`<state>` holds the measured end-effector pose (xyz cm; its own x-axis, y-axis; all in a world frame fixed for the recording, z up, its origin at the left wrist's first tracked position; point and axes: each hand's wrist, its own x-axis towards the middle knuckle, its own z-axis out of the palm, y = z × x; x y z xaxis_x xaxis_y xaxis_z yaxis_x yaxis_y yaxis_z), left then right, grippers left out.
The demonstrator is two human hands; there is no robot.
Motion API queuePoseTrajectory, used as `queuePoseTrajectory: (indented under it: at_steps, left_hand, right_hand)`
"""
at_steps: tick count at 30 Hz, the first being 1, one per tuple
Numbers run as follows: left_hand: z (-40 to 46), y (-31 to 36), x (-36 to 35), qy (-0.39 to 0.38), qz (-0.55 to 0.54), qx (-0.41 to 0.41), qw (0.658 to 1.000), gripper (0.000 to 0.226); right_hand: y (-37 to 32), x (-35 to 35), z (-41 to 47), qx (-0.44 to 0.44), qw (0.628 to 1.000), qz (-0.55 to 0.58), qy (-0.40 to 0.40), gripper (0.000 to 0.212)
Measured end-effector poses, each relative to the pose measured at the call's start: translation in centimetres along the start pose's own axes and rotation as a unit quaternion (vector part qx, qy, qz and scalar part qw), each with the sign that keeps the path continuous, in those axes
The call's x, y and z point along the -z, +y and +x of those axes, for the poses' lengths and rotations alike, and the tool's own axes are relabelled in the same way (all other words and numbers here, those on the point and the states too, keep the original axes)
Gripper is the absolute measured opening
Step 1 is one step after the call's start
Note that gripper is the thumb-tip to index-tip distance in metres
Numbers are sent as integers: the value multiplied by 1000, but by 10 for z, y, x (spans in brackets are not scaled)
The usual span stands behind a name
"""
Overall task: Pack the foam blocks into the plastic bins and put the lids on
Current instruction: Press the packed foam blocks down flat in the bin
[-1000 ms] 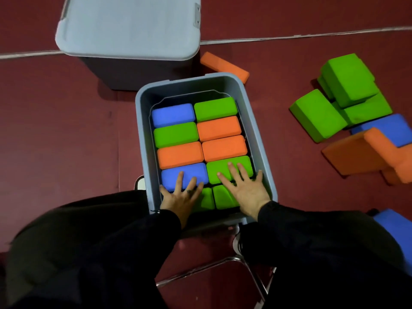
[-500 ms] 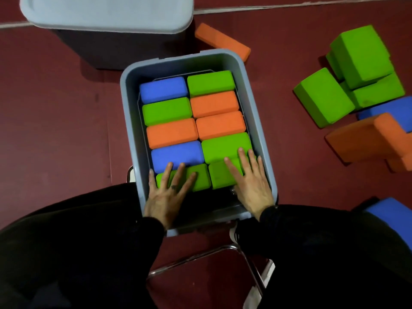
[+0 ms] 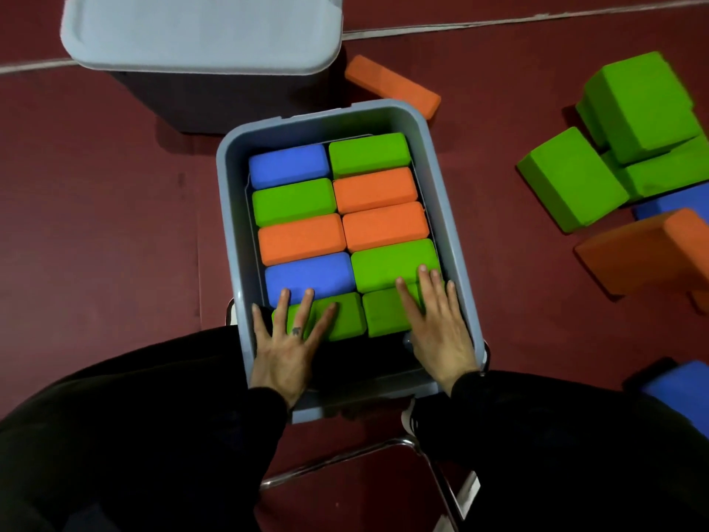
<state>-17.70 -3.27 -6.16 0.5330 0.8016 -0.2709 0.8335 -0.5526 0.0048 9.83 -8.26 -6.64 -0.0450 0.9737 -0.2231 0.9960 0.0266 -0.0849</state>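
Nearest green foam blocks [image 3: 347, 316] in the open bin [image 3: 456, 232], under flat, straight fingers [image 3: 307, 305] of both hands.

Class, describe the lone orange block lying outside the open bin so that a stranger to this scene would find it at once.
Start at the open grey bin in the middle of the red floor. Look just past its far right corner, beside the lidded bin: the orange block lies flat there. It lies alone, unlike the piled blocks further right.

Dark red floor [image 3: 96, 224] carries 2 grey bins [image 3: 452, 224], loose foam blocks [image 3: 568, 178], perhaps stacked.
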Motion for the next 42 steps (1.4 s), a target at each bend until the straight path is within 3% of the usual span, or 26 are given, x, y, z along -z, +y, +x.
queuePoseTrajectory:
  at_steps: [8,10,12,14,16,22,24,29,36,42]
  left_hand:
    - [2,1,-4,21,-43,24,999,115]
    - [0,1,-4,25,-48,28,998,116]
    - [-1,1,-4,23,-42,22,999,113]
    - [1,1,-3,31,-38,26,998,109]
    - [3,1,-1,30,-34,31,998,107]
    - [11,4,5,-17,-39,54,998,92]
    - [21,4,8,-36,-41,72,996,96]
    - [22,7,0,-45,-53,54,996,96]
    - [39,8,-1,8,-71,91,993,105]
    - [45,13,3,-38,-43,82,995,102]
  right_hand:
    - [-1,2,0,-10,1000,-20,2,109]
    - [-1,7,-2,-30,999,-16,41,94]
    - [-2,12,-3,-56,995,-39,74,65]
    - [-2,16,-3,-65,994,-56,70,42]
    - [-1,14,-2,-58,995,-49,65,33]
    - [-6,11,2,-40,999,-31,-14,38]
    - [-4,11,3,-23,999,-22,-32,38]
    - [1,11,-2,-14,999,-19,-38,36]
    - [-6,14,7,-113,993,15,-28,30]
    - [-4,14,8,-100,994,38,-35,26]
